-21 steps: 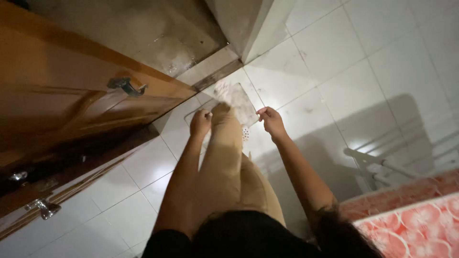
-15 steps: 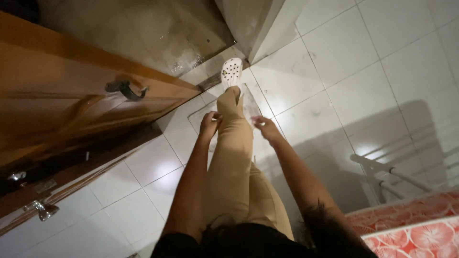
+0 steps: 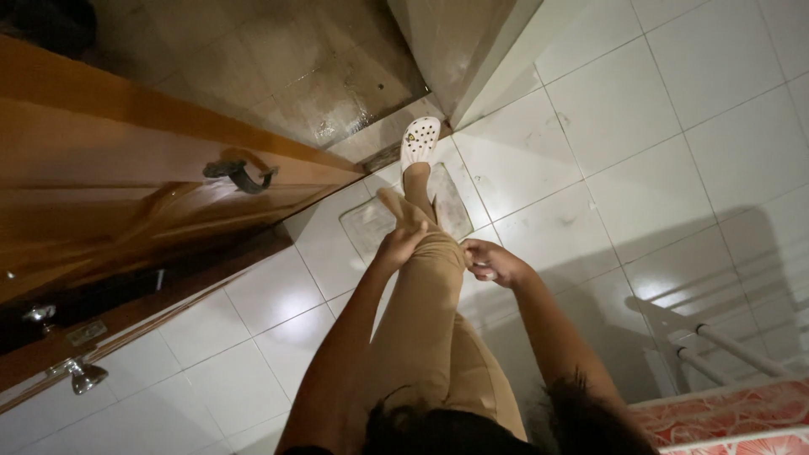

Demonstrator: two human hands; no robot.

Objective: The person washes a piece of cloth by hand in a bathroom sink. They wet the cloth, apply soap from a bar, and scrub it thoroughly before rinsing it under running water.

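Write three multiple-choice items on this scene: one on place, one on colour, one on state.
1. Where is the white clog?
A. on the raised foot near the doorway
B. lying on the red mat
C. hanging on the door handle

2. What colour are the trousers?
A. black
B. tan
C. blue

3. What is the right hand doing?
A. hanging free
B. gripping the door
C. gripping the trouser hem

Key: 1 A, the clog sits on the foot by the threshold. 2 B, the fabric is tan. 3 C, its fingers close on the hem, with the left hand opposite.
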